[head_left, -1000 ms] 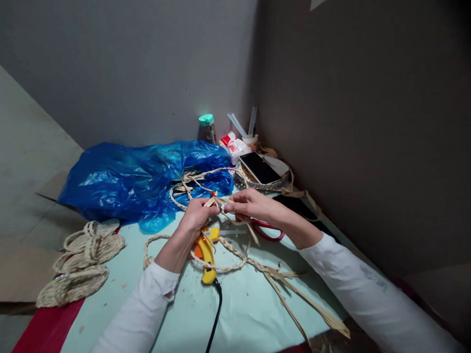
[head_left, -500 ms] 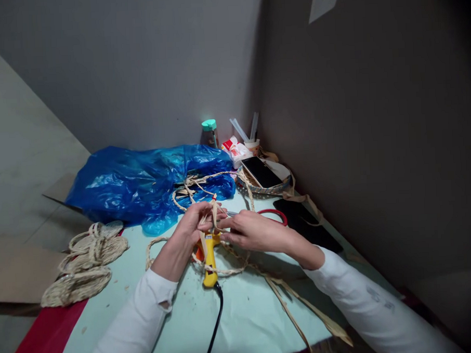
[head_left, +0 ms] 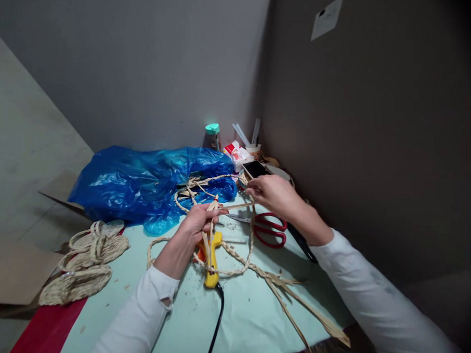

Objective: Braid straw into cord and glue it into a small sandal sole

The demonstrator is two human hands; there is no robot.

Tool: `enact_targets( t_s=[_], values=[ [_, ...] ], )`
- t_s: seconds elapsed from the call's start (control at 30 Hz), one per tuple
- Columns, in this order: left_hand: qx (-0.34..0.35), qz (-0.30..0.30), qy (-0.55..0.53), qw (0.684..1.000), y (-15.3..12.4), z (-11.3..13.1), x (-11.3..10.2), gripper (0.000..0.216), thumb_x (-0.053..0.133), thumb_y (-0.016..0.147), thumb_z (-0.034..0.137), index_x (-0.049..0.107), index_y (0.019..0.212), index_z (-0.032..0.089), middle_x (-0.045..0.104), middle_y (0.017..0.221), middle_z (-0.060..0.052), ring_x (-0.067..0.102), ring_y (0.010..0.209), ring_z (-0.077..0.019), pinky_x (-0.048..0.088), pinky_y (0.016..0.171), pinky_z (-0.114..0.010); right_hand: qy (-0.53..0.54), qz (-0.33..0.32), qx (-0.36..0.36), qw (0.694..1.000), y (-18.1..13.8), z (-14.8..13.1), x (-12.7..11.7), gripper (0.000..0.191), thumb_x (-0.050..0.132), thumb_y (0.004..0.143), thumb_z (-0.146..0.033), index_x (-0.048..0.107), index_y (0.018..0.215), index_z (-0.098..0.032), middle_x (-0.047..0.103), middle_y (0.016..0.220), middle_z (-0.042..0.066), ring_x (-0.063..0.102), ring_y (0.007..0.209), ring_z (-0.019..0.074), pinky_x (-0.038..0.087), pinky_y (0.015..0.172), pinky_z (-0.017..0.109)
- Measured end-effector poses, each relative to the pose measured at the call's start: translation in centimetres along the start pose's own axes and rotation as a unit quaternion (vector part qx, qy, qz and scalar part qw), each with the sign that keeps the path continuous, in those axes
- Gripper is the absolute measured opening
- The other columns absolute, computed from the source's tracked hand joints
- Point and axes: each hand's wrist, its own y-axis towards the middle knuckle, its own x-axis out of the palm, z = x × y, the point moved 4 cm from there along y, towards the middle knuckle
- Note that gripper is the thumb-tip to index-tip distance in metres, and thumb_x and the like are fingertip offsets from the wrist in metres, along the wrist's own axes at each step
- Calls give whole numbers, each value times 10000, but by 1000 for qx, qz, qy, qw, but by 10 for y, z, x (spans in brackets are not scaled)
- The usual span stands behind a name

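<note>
My left hand [head_left: 198, 220] is closed around a small bunch of pale straw strands [head_left: 213, 204], with loose ends hanging below the fingers. Out to the right, my right hand [head_left: 269, 193] pinches the end of one straw strand [head_left: 239, 205], stretched taut between both hands. Beneath my left hand lies a yellow glue gun [head_left: 211, 261] with a black cord. Red-handled scissors [head_left: 269, 230] rest below my right hand, blades pointing left. A braided straw cord [head_left: 239, 270] loops around the glue gun, its unbraided ends running toward the front right.
Woven straw sandals [head_left: 94, 250] sit at the table's left edge. A large blue plastic bag [head_left: 142, 180] lies at the back. Behind my right hand are a phone [head_left: 256, 169], a tissue pack [head_left: 237, 154], a cup [head_left: 253, 152] and a green-lidded jar [head_left: 212, 137].
My right hand has moved right and up from beside my left hand, drawing one strand out straight. The scissors are now more fully in sight. My left hand stays nearly in place.
</note>
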Motion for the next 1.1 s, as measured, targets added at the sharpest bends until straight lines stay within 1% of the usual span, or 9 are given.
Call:
enact_targets(
  t_s=[0.03, 0.1, 0.23, 0.33, 0.53, 0.67, 0.8, 0.93, 1.1],
  values=[
    [2, 1, 2, 1000, 0, 0, 1, 331, 612, 932, 331, 600, 1215, 159, 640, 1191, -95, 656, 978, -217, 573, 814, -416, 1, -18, -18, 1000, 4, -10, 10, 186, 565, 944, -261, 704, 928, -139, 679, 971, 133, 607, 931, 235, 426, 770, 322],
    [8, 3, 7, 1000, -1, 0, 4, 345, 609, 933, 339, 594, 1229, 163, 633, 1214, -99, 651, 1003, -226, 567, 834, -432, 10, -65, -37, 997, 13, -27, 31, 226, 569, 966, -342, 656, 1032, -144, 664, 1043, 75, 627, 949, 200, 503, 849, 386],
    [16, 14, 16, 1000, 2, -2, 4, 354, 609, 933, 342, 590, 1239, 166, 627, 1228, -101, 648, 1018, -231, 563, 845, -440, 61, -168, -59, 982, 28, -38, 64, 266, 601, 960, -357, 630, 1144, -168, 650, 1138, 75, 653, 967, 197, 557, 837, 385],
    [17, 22, 25, 999, 4, -2, 1, 351, 611, 932, 336, 589, 1239, 166, 628, 1225, -100, 649, 1013, -229, 566, 840, -437, 118, -223, -81, 964, 33, -30, 69, 279, 594, 963, -366, 637, 1120, -139, 663, 1088, 59, 661, 926, 200, 568, 804, 380],
    [13, 31, 56, 998, 5, 0, 1, 343, 611, 933, 330, 591, 1232, 163, 635, 1207, -98, 654, 993, -223, 570, 826, -426, 222, -297, -100, 923, 31, -15, 69, 299, 547, 988, -402, 654, 971, -124, 669, 875, 22, 652, 750, 142, 562, 703, 318],
    [12, 38, 84, 996, 3, 1, 3, 339, 611, 933, 326, 591, 1229, 163, 640, 1190, -95, 658, 975, -217, 573, 812, -418, 254, -311, -80, 913, 35, -11, 81, 244, 598, 964, -341, 638, 1084, -133, 669, 1026, 54, 663, 855, 167, 573, 751, 346],
    [17, 42, 119, 992, -1, 7, 1, 305, 613, 933, 316, 604, 1192, 155, 658, 1132, -82, 666, 912, -196, 580, 770, -387, 268, -291, -37, 918, 39, -5, 89, 297, 617, 950, -338, 618, 1174, -144, 643, 1156, 75, 653, 971, 212, 569, 819, 396],
    [26, 50, 162, 985, -6, 14, -4, 274, 610, 936, 322, 621, 1146, 147, 667, 1081, -71, 665, 866, -179, 579, 736, -361, 301, -262, 12, 917, 37, -1, 92, 315, 598, 961, -352, 603, 1203, -150, 637, 1171, 84, 652, 980, 210, 566, 831, 406],
    [25, 43, 214, 975, -9, 16, -3, 277, 604, 939, 336, 625, 1139, 146, 670, 1075, -72, 666, 866, -179, 579, 736, -362, 342, -255, 52, 903, 36, -7, 99, 326, 593, 963, -365, 600, 1211, -153, 633, 1183, 88, 650, 991, 213, 564, 838, 412]
  ],
)
